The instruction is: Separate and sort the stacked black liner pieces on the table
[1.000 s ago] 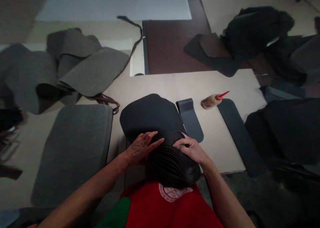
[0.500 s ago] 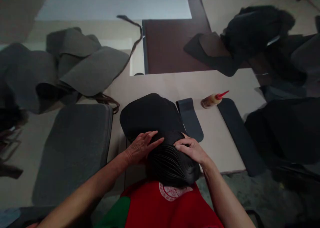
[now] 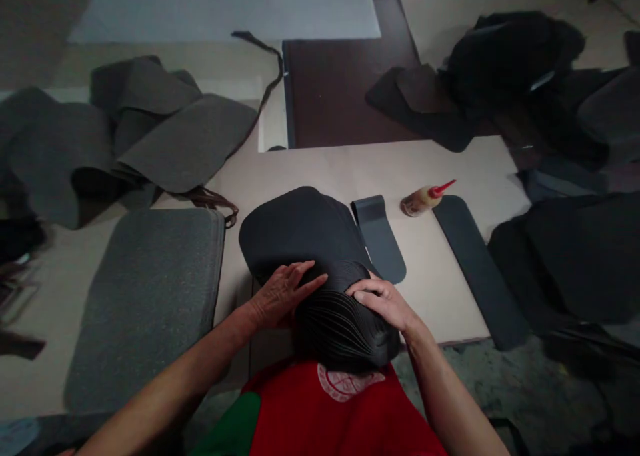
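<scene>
A thick stack of black sheets with rounded corners [image 3: 300,229] lies on the table in front of me, its near end bent down toward my body so that the many layered edges fan out. My left hand [image 3: 286,293] rests on the left side of the bend, fingers stretched and apart. On the right side, my right hand [image 3: 383,301] has its fingers curled over the layers and grips them. Its thumb and fingertips press at the upper fanned edges. The undersides of both hands are partly hidden.
Right of the stack lie a folded dark strip [image 3: 383,239], a glue-like bottle with a red nozzle [image 3: 420,201] and a long dark strip [image 3: 483,273]. A pile of grey pieces [image 3: 150,309] is at left, with loose grey sheets [image 3: 185,139] behind. Black pieces [image 3: 580,249] heap up at right.
</scene>
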Demonstrator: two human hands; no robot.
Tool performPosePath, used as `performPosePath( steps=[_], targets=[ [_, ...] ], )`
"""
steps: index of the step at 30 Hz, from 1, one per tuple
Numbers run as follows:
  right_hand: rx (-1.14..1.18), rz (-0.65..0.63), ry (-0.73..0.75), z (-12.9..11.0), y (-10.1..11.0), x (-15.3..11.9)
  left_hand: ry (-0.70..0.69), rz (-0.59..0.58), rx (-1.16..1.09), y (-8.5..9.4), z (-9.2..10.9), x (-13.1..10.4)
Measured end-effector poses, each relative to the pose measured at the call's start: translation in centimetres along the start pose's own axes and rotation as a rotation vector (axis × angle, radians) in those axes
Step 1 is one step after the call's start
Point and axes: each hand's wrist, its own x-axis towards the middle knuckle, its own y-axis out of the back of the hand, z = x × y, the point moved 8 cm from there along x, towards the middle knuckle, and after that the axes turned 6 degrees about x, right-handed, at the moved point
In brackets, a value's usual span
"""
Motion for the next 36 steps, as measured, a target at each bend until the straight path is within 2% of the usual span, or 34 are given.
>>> performPosePath(
  steps=[10,16,25,31,36],
  targets=[
    [0.002,0.039,-0.039,0.5,0.04,0.23,0.009,-0.013,-0.005,0.08,0.08,0.01],
    [-0.071,0.125,0.022,0.43,-0.03,-0.1,0.015,-0.028,0.005,-0.14,0.02,0.04],
    [-0.069,0.059,-0.016,-0.08,-0.26,-0.63,0.01,-0.024,0.005,0.0,-0.05,0.02],
    [-0.025,0.078,-0.019,0.64,0.01,-0.28,0.004,-0.014,0.006,0.07,-0.01,0.01],
    [-0.06,0.124,0.054,-0.09,-0.1,-0.23,0.014,-0.016,-0.003,0.15,0.03,0.12]
  ],
)
